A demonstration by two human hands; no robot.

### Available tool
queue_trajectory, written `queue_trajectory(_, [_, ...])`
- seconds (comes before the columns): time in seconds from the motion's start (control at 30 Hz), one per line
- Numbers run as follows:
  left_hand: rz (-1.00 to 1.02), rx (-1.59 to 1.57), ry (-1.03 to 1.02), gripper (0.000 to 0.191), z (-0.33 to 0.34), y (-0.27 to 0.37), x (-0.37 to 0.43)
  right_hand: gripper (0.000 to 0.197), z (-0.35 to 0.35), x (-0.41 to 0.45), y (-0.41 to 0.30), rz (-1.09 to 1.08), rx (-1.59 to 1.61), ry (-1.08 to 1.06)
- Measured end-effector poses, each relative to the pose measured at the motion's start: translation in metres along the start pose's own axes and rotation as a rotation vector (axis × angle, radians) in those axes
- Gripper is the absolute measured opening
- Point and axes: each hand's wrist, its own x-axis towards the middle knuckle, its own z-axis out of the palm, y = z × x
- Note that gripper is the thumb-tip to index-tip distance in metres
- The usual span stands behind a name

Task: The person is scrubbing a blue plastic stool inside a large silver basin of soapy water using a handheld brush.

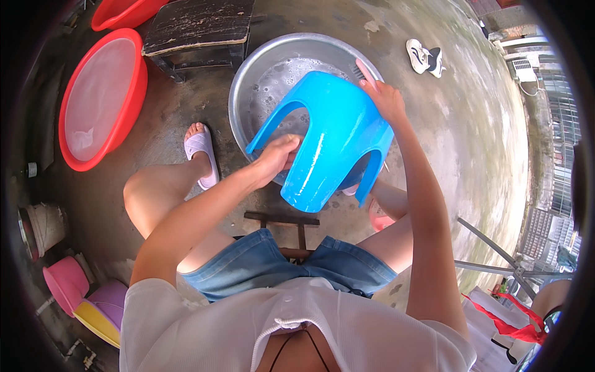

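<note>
A blue plastic stool (332, 125) is tilted over a large metal basin (239, 79) of soapy water (274, 86). My left hand (279, 158) grips one of its legs, with the fingers hidden behind the plastic. In my right hand (388, 100) is a pink-handled scrubbing brush (368, 74), its dark bristles facing left. That hand rests close against the stool's upper right side. Foam and bubbles float on the water left of the stool.
Left of the basin are a red basin (67, 144) holding cloudy water and a worn dark wooden bench (195, 23). Sneakers (424, 58) lie at the upper right. Metal poles (492, 249) stand at right; pink, yellow and purple plastic stools (69, 283) are at lower left.
</note>
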Motion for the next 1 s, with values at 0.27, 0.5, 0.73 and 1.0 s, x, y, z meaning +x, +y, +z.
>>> queue_trajectory(0.27, [0.179,-0.167,0.120,0.012,0.041,0.046,0.048,0.045,-0.002,-0.067,0.005,-0.075,0.100,0.366])
queue_trajectory(0.5, [0.407,0.296,-0.127,0.013,0.070,0.081,0.006,0.035,-0.035,-0.173,-0.006,-0.028,0.396,0.637])
queue_trajectory(0.73, [0.806,0.949,-0.082,0.016,0.065,0.100,-0.016,0.046,0.029,-0.198,-0.005,-0.143,0.520,0.670])
queue_trajectory(1.0, [0.788,1.521,-0.056,0.020,0.034,0.062,0.040,0.046,0.036,-0.180,0.000,0.091,0.466,0.286])
